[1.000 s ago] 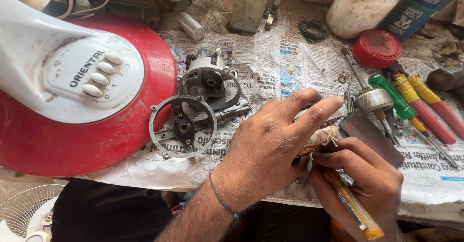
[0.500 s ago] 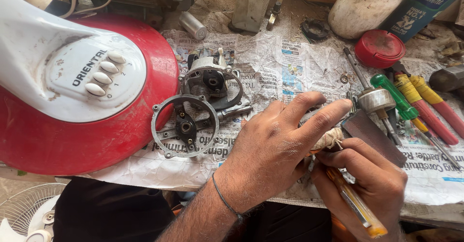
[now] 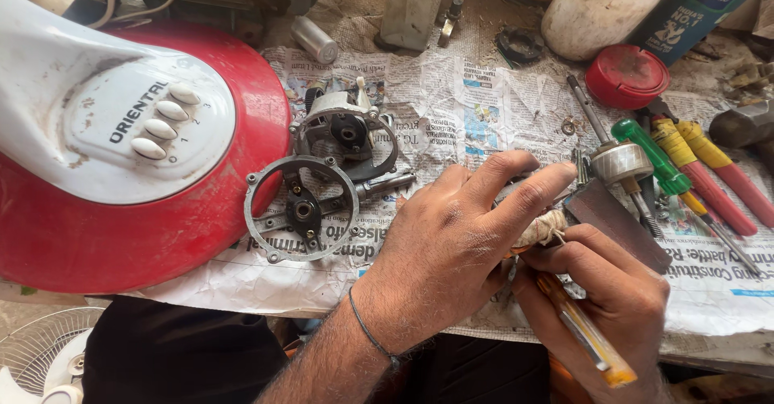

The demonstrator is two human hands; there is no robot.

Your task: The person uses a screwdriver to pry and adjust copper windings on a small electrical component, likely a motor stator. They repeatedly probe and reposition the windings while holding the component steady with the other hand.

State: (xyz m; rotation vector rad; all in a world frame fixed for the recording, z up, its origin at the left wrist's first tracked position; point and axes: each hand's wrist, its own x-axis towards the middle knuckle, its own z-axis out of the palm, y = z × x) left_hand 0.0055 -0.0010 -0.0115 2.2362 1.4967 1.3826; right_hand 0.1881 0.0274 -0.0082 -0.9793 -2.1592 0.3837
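Note:
My left hand (image 3: 451, 247) is cupped over a small motor winding bound with pale string (image 3: 547, 228), fingers pressed on top of it. Just below it, my right hand (image 3: 613, 299) grips a screwdriver with a clear amber handle (image 3: 584, 335), its tip hidden under the winding. A thin bracelet circles my left wrist. To the left on the newspaper (image 3: 451, 97) lie a round metal motor end cover (image 3: 302, 209) and a grey motor housing (image 3: 345, 130).
A red and white fan base with push buttons (image 3: 129, 146) fills the left. At right lie a rotor on its shaft (image 3: 621, 162), a green-handled screwdriver (image 3: 657, 162), yellow and red pliers (image 3: 713, 170), a red lid (image 3: 627, 76) and a white jar (image 3: 601, 9). A wire fan guard (image 3: 40, 351) shows bottom left.
My left hand's fingers have stretched slightly further right over the winding; the view has shifted a little. Both hands keep their hold.

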